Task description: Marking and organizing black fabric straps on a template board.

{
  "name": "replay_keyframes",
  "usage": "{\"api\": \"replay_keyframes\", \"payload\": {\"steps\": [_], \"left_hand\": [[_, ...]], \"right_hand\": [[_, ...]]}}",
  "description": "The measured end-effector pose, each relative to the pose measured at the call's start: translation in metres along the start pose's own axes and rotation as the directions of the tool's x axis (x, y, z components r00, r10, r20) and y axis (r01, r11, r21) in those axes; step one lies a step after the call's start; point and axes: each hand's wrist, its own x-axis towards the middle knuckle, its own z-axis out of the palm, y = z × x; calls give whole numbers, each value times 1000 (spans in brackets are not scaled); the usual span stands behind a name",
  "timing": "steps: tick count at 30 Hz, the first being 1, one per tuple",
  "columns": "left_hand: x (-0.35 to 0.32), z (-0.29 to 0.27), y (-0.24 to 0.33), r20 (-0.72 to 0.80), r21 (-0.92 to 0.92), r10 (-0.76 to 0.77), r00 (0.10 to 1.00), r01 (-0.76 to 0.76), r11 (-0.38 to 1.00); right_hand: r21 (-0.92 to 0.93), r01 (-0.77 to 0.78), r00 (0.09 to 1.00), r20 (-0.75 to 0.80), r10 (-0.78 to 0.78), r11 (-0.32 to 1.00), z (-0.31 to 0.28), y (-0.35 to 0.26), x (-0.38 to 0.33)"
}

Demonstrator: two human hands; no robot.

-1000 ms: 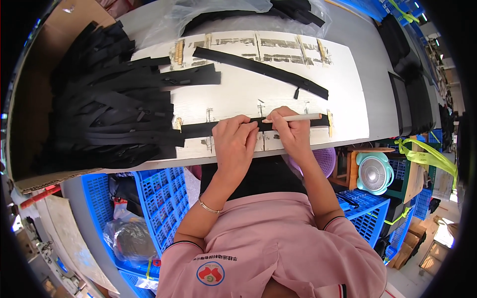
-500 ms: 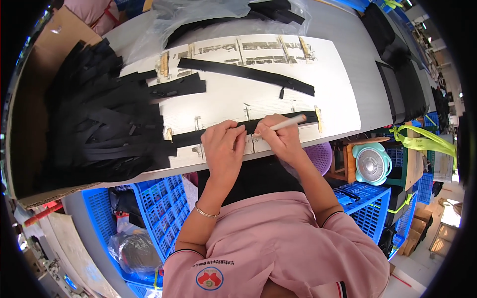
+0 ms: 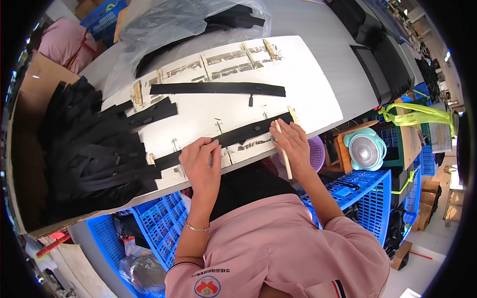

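A black zipper strip (image 3: 237, 133) lies along the near edge of a white marked board (image 3: 313, 94). My left hand (image 3: 201, 161) presses on this strip left of its middle, thumb and fingers bent together over it. Toward the strip's right end rests my right hand (image 3: 294, 149), which holds a slim white pen (image 3: 284, 156), its length slanting down toward me. The fingertips of that hand touch the strip's end. Farther up the board lies a second zipper strip (image 3: 213, 88), its pull hanging toward me.
A cardboard box (image 3: 30, 149) heaped with black zipper strips (image 3: 94, 144) stands at the left. Clear plastic (image 3: 174, 25) with black fabric is at the back. Below the table are blue crates (image 3: 367, 203), a purple basket (image 3: 316, 153) and a teal fan (image 3: 365, 149). A person (image 3: 67, 42) is at the far left.
The view has shifted and turned. My right hand has moved right along the strip to its end, and the pen has swung from pointing up-right to slanting down toward me. My left hand stays on the strip.
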Motion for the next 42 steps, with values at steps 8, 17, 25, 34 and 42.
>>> {"api": "replay_keyframes", "payload": {"steps": [8,17,25,34,42], "left_hand": [[25,41,52,63,-191,178,982,-163,968],[24,77,49,60,-134,199,978,-190,973],[24,77,50,73,-131,191,979,-180,975],[25,75,50,75,-130,198,977,-188,974],[25,76,50,76,-126,195,978,-185,975]], "right_hand": [[67,-28,999,-35,31,997,-3,-4,2],[417,-95,990,-55,130,904,-21,11,31],[638,-463,877,226,424,616,1,21,51],[609,-393,914,178,364,689,6,21,49],[662,-488,862,264,433,568,-2,21,46]]}}
